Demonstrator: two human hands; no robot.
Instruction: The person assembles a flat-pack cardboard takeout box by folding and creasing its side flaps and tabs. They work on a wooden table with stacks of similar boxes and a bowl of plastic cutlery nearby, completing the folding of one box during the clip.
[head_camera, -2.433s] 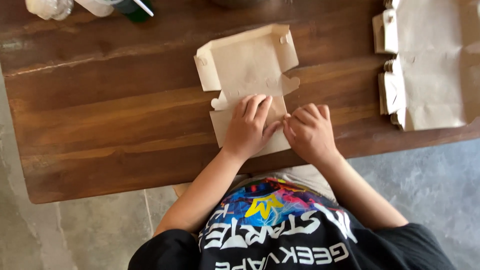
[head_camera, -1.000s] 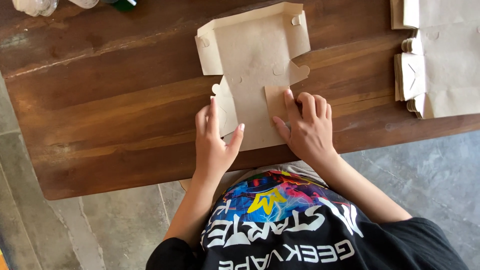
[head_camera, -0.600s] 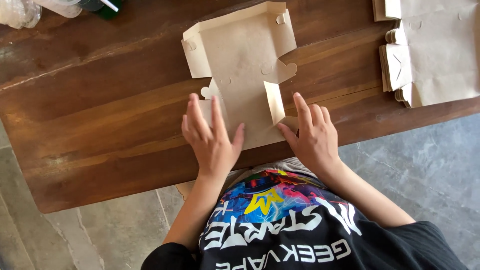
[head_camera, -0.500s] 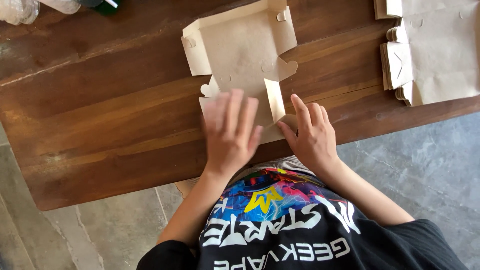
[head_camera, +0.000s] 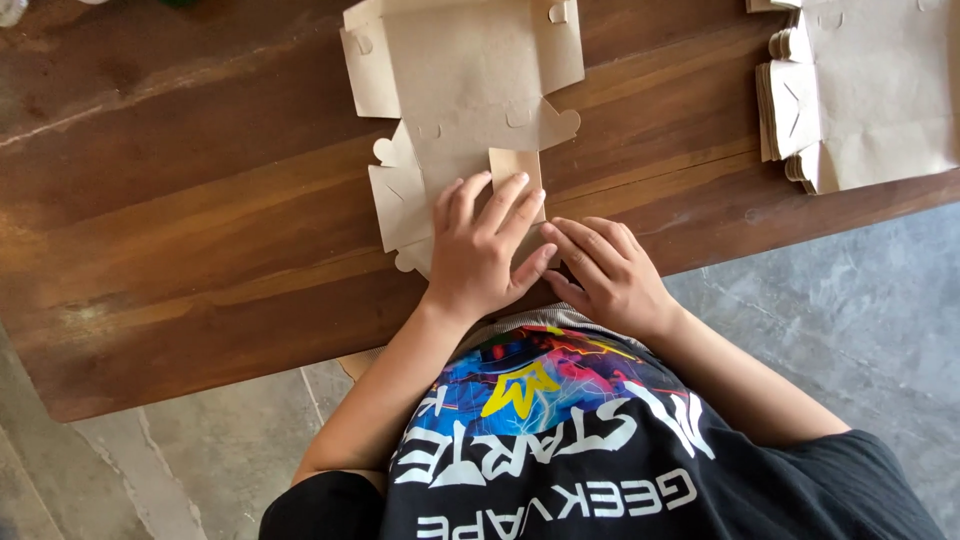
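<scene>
Both hands have closed in on the near panel since half a second earlier, when the left was lifted and blurred and the right lay flat beside the fold. Left hand now lies palm down, fingers spread, pressing the near part of one flat cardboard box blank; nothing is gripped. Right hand, at 3 o'clock of the left and touching it at the thumb, rests with fingers together and slightly curled on the blank's near right edge, fingertips against one narrow folded side flap; it presses rather than clasps. One blank is counted under the hands, lying just inside the near table edge and reaching toward 12 o'clock, its tabbed flaps spread at 10 and 2 o'clock. One stack of further brown blanks lies at 2 o'clock, well apart; their number cannot be told. Support: one dark wooden table with visible grain and plank seams. Below its near edge, grey stone floor shows at 4 and 8 o'clock.
</scene>
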